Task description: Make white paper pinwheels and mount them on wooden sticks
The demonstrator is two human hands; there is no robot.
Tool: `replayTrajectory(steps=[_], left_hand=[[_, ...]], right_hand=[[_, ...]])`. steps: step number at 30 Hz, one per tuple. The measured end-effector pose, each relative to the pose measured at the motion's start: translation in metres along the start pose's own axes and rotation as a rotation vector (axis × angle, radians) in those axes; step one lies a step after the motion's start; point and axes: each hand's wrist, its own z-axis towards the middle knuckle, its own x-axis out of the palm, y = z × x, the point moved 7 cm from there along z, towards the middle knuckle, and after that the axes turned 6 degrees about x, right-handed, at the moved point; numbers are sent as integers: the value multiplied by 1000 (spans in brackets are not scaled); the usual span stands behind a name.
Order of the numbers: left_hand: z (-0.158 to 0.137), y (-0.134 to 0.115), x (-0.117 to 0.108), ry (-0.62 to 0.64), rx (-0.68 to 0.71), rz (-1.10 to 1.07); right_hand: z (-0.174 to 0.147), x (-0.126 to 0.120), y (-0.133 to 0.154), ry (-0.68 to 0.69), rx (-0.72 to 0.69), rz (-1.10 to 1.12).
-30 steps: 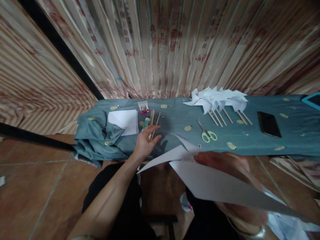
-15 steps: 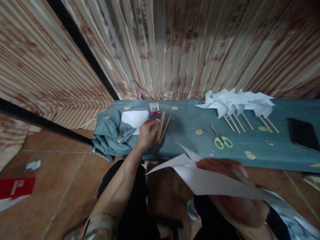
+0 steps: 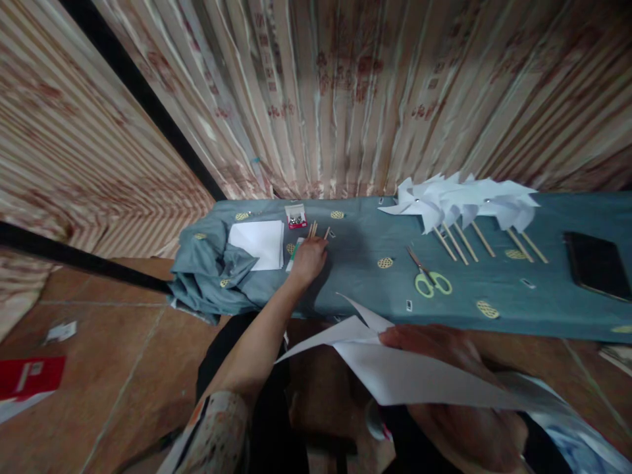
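Head view: closest is the right hand (image 3: 442,345), with its grip closed on a big white paper (image 3: 402,375) that has cut, pointy ends. Hand and paper are up in the air by the near edge of the worktop (image 3: 358,283), and one thin tip of the paper shows over that edge. A blue-green cloth (image 3: 363,230) with yellow spots covers the worktop.

Toward the left end, the left hand (image 3: 309,259) is down on some thin sticks (image 3: 313,228). Its fingers are bent and hide part of the sticks, so I cannot tell if its grip is open or closed on them. Just left of this hand lies a green and white tube (image 3: 295,254).

Green scissors (image 3: 425,271) lie past the near edge, around the middle, with their tips facing the far edge. A black phone (image 3: 597,265) lies well to the right of them. White sheets (image 3: 261,240) sit near the left end, and bunched cloth covers their near left corner. Near the far edge is a small red box (image 3: 296,217) of shiny bits. Farther right, white pinwheels (image 3: 464,201) lie along the far edge, with their handles facing the near edge. Behind everything hangs a striped curtain (image 3: 336,99).
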Motion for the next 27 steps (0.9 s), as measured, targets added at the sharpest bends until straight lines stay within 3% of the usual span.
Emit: replayTrajectory(steps=[6, 9, 12, 16, 23, 27], left_hand=[[10, 0, 1, -35, -66, -17], [11, -5, -1, -112, -94, -318], [7, -14, -2, -169, -142, -808], [-3, -33, -5, -131, -165, -1300], [-22, -52, -9, -48, -278, -1569], [-29, -55, -14, -41, -296, -1661]], right_hand=[[3, -8, -3, -61, -19, -37], [5, -9, -4, -109, -31, -70], [5, -9, -6, -172, -22, -106], [4, -3, -14, -181, 27, -70], [6, 13, -26, -121, 214, 68], [9, 21, -26, -111, 239, 87]])
